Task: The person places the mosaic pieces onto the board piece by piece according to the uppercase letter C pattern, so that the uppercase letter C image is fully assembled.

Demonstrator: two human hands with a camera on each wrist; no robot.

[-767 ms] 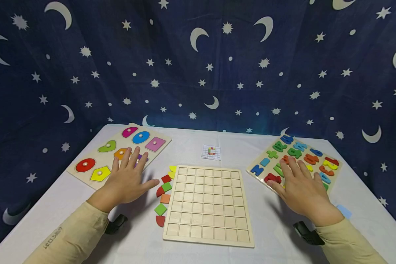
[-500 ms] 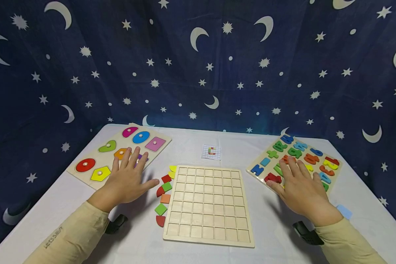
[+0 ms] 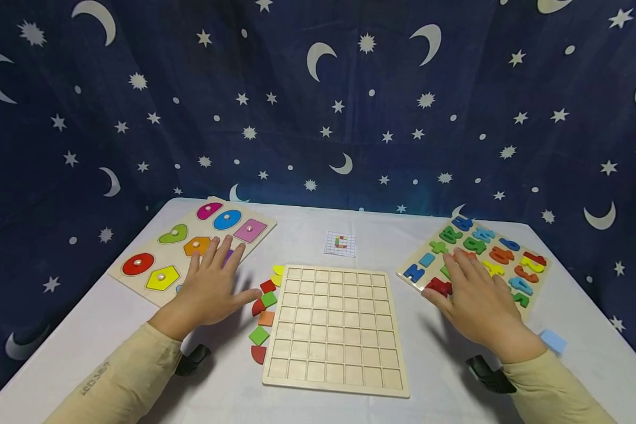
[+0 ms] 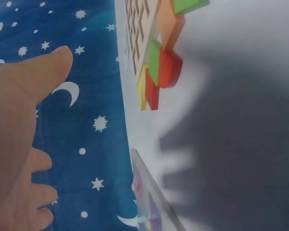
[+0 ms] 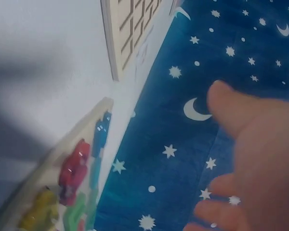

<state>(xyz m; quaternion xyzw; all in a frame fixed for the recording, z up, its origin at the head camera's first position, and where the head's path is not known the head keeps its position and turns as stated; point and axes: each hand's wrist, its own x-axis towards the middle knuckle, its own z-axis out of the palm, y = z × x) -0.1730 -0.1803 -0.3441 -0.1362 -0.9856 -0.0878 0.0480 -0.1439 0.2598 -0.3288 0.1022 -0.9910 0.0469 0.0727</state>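
Note:
My left hand (image 3: 209, 294) hovers with spread fingers over the near corner of a wooden shape puzzle (image 3: 188, 227) with knobbed pieces. Its thumb is nearest a column of colored blocks, among them an orange square (image 3: 266, 318), a green square (image 3: 258, 335) and a red quarter-round (image 3: 258, 354). Over a number puzzle board (image 3: 411, 268) on the right, my right hand (image 3: 479, 300) is held with its fingers extended. Neither hand holds anything. Between the hands lies a wooden grid board (image 3: 335, 330) with bare cells; the left wrist view shows the orange block (image 4: 169, 26) beside its edge.
A small printed pattern card (image 3: 341, 243) lies behind the grid board. On the right, a light-blue block (image 3: 553, 341) sits by the right wrist. White cloth (image 3: 307, 232) covers the table, and a dark blue curtain (image 3: 318, 118) with moons and stars hangs behind.
My left hand has shifted slightly to the right, its thumb closer to the blocks. My right hand has moved slightly left, uncovering more of the number puzzle. The blocks and boards stay in place.

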